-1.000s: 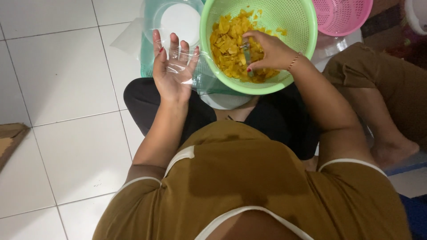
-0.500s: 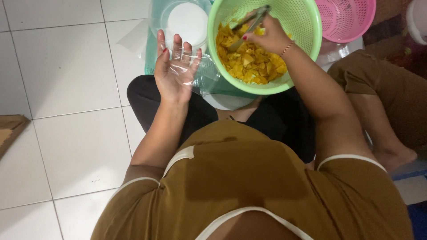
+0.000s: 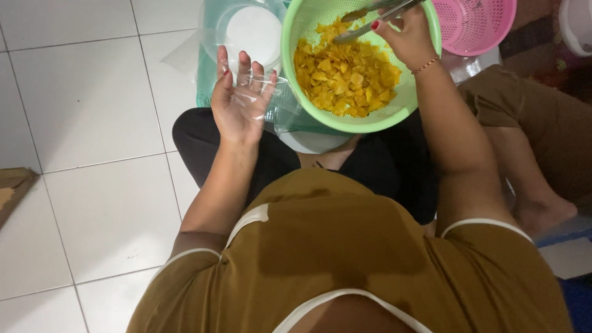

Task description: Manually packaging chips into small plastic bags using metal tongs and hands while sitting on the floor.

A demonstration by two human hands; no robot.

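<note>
Holding a pair of metal tongs [image 3: 376,15], the right hand [image 3: 404,37] has its grip clenched around the handles, with the tips pointing to the left over the far rim of the green basket [image 3: 425,92]. The tongs look pressed together, but I cannot tell if a chip is caught between the tips. The hand stays above the basket, so anything that falls would land back inside it.

The left hand [image 3: 240,102] is flat and released, palm up, with the fingers spread. A clear plastic bag [image 3: 280,102] lies over the fingers and hangs toward the basket; the spread fingers seem to keep its mouth wide for filling. This hand sits just beside the basket's left edge, so the way from basket to bag is short.

The yellow chips [image 3: 345,77] lie in a heap at the bottom of the basket, which rests on the person's lap over a white bowl [image 3: 311,142]. Beyond the left hand a round white lid [image 3: 253,31] sits in a clear container on the tiled floor [image 3: 92,98]. A pink basket [image 3: 478,24] stands at the far right.
</note>
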